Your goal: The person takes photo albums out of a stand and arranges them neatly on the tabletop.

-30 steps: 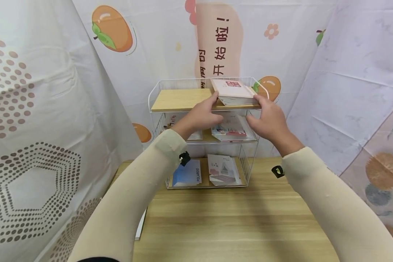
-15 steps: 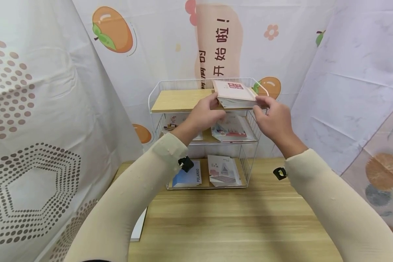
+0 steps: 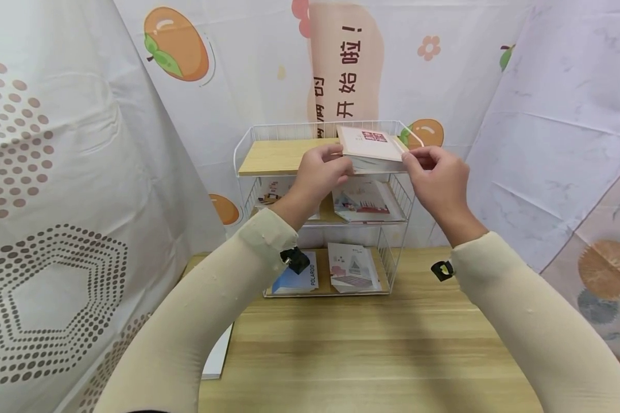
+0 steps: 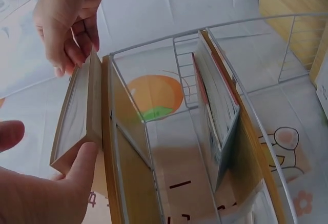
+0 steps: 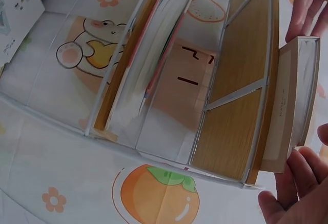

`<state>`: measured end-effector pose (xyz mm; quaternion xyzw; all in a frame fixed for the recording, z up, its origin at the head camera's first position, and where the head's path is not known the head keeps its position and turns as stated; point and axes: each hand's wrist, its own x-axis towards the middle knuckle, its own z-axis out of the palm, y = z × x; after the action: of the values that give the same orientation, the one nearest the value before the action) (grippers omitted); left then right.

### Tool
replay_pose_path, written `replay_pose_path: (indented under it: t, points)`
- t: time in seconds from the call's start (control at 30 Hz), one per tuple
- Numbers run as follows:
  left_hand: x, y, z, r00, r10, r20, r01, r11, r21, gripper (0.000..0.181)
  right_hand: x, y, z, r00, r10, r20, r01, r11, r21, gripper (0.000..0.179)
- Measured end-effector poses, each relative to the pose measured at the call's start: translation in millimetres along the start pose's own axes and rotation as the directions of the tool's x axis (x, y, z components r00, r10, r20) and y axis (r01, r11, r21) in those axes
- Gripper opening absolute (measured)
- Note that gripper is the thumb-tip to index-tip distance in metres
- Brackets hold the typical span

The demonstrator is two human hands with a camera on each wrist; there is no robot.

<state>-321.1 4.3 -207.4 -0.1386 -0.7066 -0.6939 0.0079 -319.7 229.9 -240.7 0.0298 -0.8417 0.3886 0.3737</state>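
A thick pale book [image 3: 369, 143] with red square characters on its cover lies at the right of the white wire rack's wooden top shelf [image 3: 279, 156]. Its front end juts past the shelf edge. My left hand [image 3: 322, 175] holds the left side near the front corner, fingers bent. At the right front corner my right hand [image 3: 439, 178] grips the book between thumb and fingers. In the left wrist view the page edges of the book [image 4: 77, 108] show between both hands. Seen from below in the right wrist view, the book's underside [image 5: 282, 114] overhangs the shelf.
On the middle shelf stand books and cards, among them an illustrated book [image 3: 364, 203]. A blue book [image 3: 297, 272] marked POLAROID and a white illustrated book [image 3: 353, 269] occupy the bottom shelf. A white-edged item [image 3: 217, 358] lies at the wooden table's left edge.
The book has shifted slightly right and toward me, its front end coming past the shelf edge. Both hands moved with it, and the fingers have closed more around its front corners.
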Motion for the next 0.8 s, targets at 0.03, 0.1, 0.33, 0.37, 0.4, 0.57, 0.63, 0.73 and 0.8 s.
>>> replay_pose_path:
  t: [0.03,0.1,0.33,0.37,0.4,0.57,0.63,0.73,0.8]
  points:
    - [0.5,-0.1,0.1,1.000,-0.004,-0.010,0.004,1.000,-0.009,0.051,0.4,0,0,1.000,0.014,-0.001,-0.014,1.000,0.007,0.043]
    - [1.2,0.4,0.8,0.999,-0.021,-0.032,0.020,1.000,-0.016,0.050,0.9,-1,-1,0.999,0.043,0.006,-0.043,0.999,0.021,0.043]
    - [5.8,2.3,3.0,0.994,-0.093,-0.056,0.096,0.994,0.045,0.046,3.4,-3,-3,0.984,0.160,0.077,-0.162,0.986,0.028,0.055]
    - [7.0,2.4,2.8,0.993,-0.107,-0.051,0.110,0.992,0.055,0.047,4.9,-3,-3,0.978,0.186,0.093,-0.188,0.982,0.016,0.059]
    - [8.0,2.5,2.7,0.991,-0.124,-0.048,0.127,0.990,0.064,0.048,6.1,-3,-4,0.971,0.214,0.108,-0.216,0.976,0.003,0.064]
    - [14.1,0.6,1.6,0.984,-0.175,-0.044,0.177,0.982,0.063,0.052,11.0,-3,-6,0.925,0.332,0.184,-0.333,0.942,-0.027,0.080]
    - [16.1,0.0,1.7,0.983,-0.178,-0.053,0.180,0.983,0.043,0.051,11.1,-3,-7,0.911,0.356,0.207,-0.360,0.933,-0.016,0.081]
    - [18.1,-0.5,1.8,0.982,-0.178,-0.063,0.180,0.984,0.017,0.048,10.7,-2,-7,0.902,0.367,0.229,-0.379,0.925,0.011,0.080]
    - [18.8,-0.9,1.8,0.982,-0.179,-0.065,0.179,0.984,0.000,0.046,10.2,-1,-7,0.897,0.371,0.240,-0.388,0.921,0.028,0.079]
